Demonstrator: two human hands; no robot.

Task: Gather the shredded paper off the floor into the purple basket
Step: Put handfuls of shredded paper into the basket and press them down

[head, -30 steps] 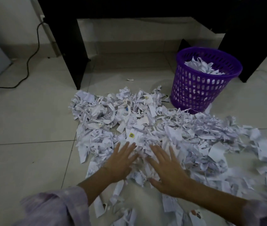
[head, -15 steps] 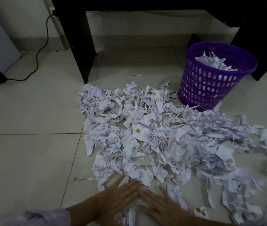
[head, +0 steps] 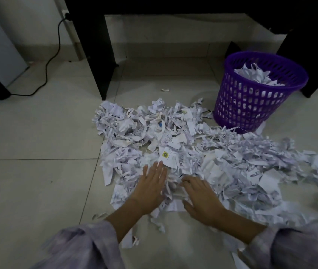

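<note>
The shredded paper (head: 202, 158) is lying in a wide, loose heap across the middle and right of the frame, spreading over the pale tiled floor (head: 34, 136) from the centre out to the right edge. A white scrap with a yellow emblem (head: 165, 154) is sitting near the heap's centre. More shreds are resting inside the purple basket (head: 259, 94), which is standing upright in the upper right, its base touching the far edge of the heap.

At the heap's near edge, in the lower centre, both hands are lying palm down on the paper. The left hand (head: 151, 186) is pressing flat with its fingers straight and close together, pointing up the frame. The right hand (head: 200, 199) is resting just beside it, its fingers bending slightly into the shreds and its thumb spread out; neither hand is pinching anything. Light patterned sleeves (head: 80, 247) are filling the bottom corners.

A black table leg (head: 98, 55) is standing in the upper centre, and a black cable (head: 55, 55) is trailing down the wall in the upper left.
</note>
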